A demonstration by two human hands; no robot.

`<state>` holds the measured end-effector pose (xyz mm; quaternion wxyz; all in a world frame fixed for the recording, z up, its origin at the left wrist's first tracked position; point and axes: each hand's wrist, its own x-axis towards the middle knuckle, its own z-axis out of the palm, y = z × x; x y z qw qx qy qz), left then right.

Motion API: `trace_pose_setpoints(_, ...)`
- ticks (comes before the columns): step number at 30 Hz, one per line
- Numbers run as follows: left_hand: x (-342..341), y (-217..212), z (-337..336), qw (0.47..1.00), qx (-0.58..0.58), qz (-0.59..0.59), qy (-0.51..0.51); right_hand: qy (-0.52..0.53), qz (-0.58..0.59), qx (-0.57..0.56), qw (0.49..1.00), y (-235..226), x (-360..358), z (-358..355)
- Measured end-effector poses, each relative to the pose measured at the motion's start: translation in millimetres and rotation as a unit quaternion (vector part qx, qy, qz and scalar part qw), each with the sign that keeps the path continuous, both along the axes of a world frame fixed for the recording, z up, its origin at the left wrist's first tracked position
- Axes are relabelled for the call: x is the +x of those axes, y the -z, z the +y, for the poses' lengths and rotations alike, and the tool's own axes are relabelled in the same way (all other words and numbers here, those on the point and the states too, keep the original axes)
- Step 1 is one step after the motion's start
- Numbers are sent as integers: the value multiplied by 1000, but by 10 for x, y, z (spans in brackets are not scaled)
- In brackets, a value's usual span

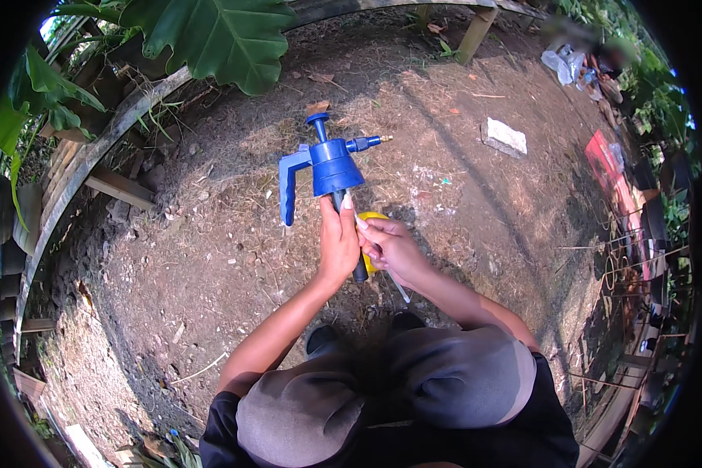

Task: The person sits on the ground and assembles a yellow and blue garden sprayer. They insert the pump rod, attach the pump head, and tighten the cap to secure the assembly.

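Observation:
My left hand [338, 243] is wrapped round the dark pump barrel [359, 272] below a blue sprayer head [337, 165]. That head is upright, with its plunger knob at the top, a handle on the left and a brass-tipped nozzle pointing right. Close beside it, my right hand [398, 251] pinches a thin whitish tube [400, 289], whose lower end sticks out below the fingers. A yellow rounded object [375, 215] shows behind both hands; they hide most of it, and I cannot tell whether it touches them.
Bare brown soil [234, 257] with dry litter surrounds me. A whitish block [505, 136] lies at the far right, and clear plastic bags [565, 65] lie beyond it. Wooden edging [121, 187] runs along the left, under large green leaves [218, 39]. Wires and a red sheet [604, 160] line the right.

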<state>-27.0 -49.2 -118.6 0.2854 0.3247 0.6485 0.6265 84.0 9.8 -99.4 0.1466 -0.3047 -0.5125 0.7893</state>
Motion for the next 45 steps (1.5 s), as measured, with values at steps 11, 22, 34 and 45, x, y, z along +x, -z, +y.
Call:
trace_pose_setpoints(11,15,-28,35,997,16,52,-47,116,6,292,949,102,-15,5)
trace_pose_setpoints(22,108,-68,48,1000,18,2,-7,10,26,33,999,22,45,82)
trace_pose_setpoints(34,-285,-469,257,923,235,-285,106,-94,-73,242,963,-258,192,482)
trace_pose_setpoints(45,-148,-411,553,971,174,-84,141,60,57,215,973,295,120,665)
